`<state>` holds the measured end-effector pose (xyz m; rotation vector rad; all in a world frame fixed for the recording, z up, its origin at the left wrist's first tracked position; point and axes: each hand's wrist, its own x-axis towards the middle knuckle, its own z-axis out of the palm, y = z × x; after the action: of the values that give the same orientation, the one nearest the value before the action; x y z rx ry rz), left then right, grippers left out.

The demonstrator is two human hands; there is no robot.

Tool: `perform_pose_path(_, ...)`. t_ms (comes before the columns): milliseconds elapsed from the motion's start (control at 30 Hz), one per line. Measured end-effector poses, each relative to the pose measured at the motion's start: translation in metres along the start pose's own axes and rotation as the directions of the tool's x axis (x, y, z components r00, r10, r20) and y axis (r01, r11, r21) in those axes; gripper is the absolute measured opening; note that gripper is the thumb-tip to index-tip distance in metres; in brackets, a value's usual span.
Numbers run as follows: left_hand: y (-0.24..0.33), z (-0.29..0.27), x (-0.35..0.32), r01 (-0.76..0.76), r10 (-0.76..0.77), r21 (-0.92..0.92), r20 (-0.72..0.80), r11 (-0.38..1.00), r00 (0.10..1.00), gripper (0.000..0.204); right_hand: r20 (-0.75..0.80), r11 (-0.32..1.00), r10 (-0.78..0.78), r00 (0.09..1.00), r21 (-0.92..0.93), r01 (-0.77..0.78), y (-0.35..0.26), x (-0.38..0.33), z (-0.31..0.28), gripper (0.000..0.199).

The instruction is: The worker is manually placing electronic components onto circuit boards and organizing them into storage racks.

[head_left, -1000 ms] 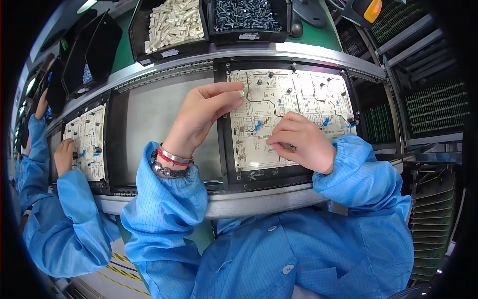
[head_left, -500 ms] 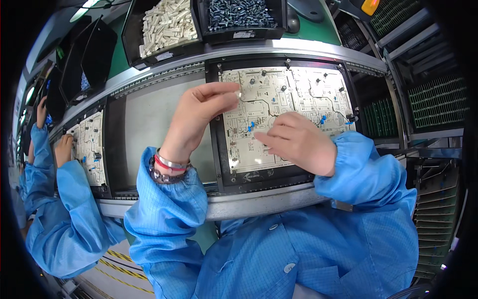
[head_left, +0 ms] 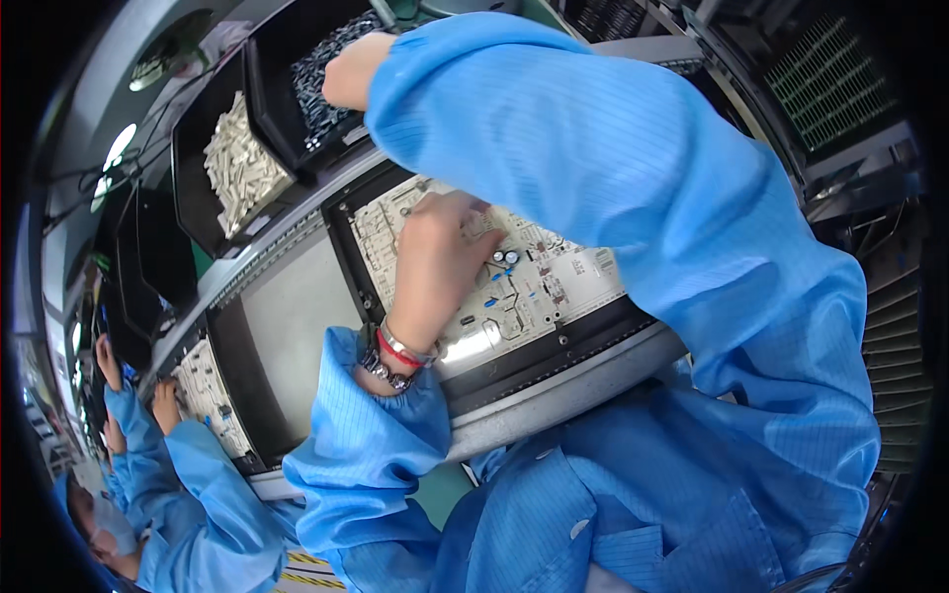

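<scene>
My feed gives me one left hand (head_left: 435,252) near mid-frame and one right hand (head_left: 354,74) at upper left, two for the wearer. I count one circuit board (head_left: 568,287) in the centre, a second board (head_left: 208,390) lower left, one white-filled bin (head_left: 188,158) and one dark-filled bin (head_left: 272,99) upper left, and one red band (head_left: 400,348) near the centre.

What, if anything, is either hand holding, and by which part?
Can't tell: left hand over the circuit board, right hand at the bin of dark parts, grips unclear.
</scene>
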<state>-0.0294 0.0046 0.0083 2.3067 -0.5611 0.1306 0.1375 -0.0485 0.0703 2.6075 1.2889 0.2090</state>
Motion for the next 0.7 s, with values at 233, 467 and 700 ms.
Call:
perform_pose_path(233, 0.008, -0.007, -0.004, 0.045, -0.047, 0.056, 0.029, 0.997, 0.998, 0.028, 0.012, 0.996, 0.063, 0.998, 0.063, -0.064, 0.001, 0.009, 0.013, 0.020)
perform_pose_path(467, 0.016, -0.009, 0.001, -0.242, 0.238, 0.346, 0.057, 0.906, 0.970, 0.015, -0.145, 0.991, 0.043, 0.989, 0.129, -0.024, -0.004, 0.005, 0.003, 0.013)
perform_pose_path(700, 0.000, -0.065, 0.016, -0.109, 0.124, 0.186, -0.070, 0.977, 0.990, 0.014, -0.523, 0.979, 0.160, 0.837, 0.191, -0.068, 0.014, -0.016, -0.024, 0.016)
